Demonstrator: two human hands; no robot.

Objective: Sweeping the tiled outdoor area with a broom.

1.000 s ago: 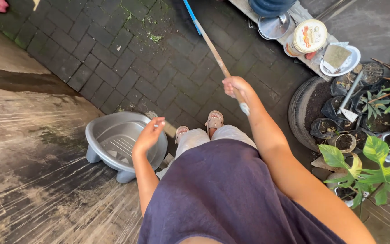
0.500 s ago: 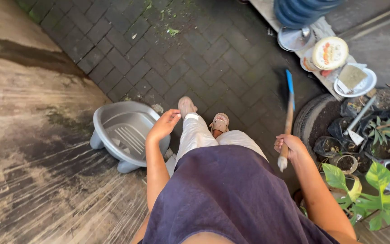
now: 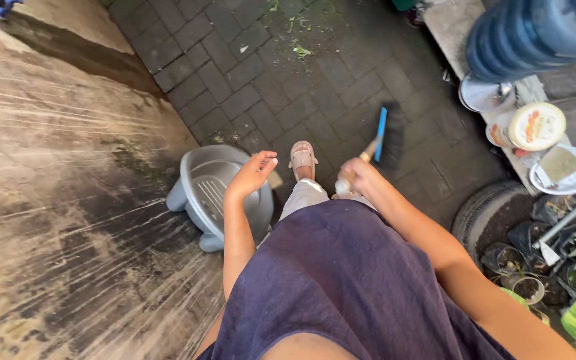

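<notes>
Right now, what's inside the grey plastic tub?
The grey plastic tub lies tipped on its side; its ribbed inner wall looks bare. The left hand hovers in front of its rim, empty, hiding the part behind it.

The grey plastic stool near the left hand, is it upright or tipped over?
Tipped over. The grey plastic stool lies on its side on the ground, its slotted seat facing sideways and its legs pointing left.

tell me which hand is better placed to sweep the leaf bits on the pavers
Right, most likely. The right hand already has its grip on the broom handle, with the dark brush head down on the pavers. The left hand is open and empty above the grey plastic tub.
</notes>
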